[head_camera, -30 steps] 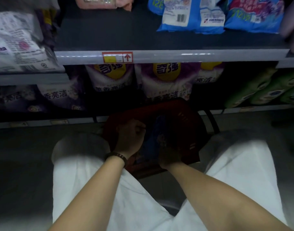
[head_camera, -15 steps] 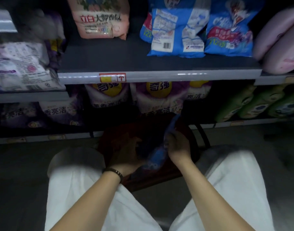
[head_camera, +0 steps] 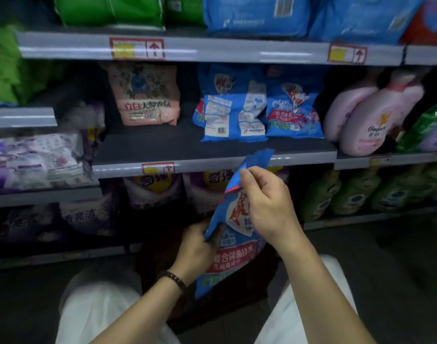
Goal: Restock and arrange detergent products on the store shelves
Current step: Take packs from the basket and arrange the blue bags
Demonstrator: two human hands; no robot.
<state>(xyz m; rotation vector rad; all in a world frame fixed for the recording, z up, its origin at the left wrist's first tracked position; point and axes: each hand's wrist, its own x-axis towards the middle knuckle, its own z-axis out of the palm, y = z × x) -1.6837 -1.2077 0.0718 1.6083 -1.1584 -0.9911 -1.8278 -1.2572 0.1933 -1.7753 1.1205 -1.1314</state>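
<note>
I hold a blue detergent bag (head_camera: 233,254) upright in front of the shelves, above a dark red basket (head_camera: 239,306) between my knees. My right hand (head_camera: 267,204) pinches the bag near its top edge. My left hand (head_camera: 195,247) grips its left side lower down. The bag's top corner reaches the front rim of the middle shelf (head_camera: 212,165). On that shelf stand two matching blue bags (head_camera: 259,112) and a pink bag (head_camera: 145,98), with bare shelf board in front of them.
Pink softener bottles (head_camera: 368,117) lie at the right of the middle shelf. Purple bags (head_camera: 155,192) fill the shelf below, green bottles (head_camera: 361,189) to their right. Green bags (head_camera: 108,11) and blue bags (head_camera: 257,13) sit on the top shelf. White-purple bags (head_camera: 36,160) are at the left.
Both hands have lifted the blue bag out of the basket and up toward the middle shelf. My view has tilted upward, showing more shelves.
</note>
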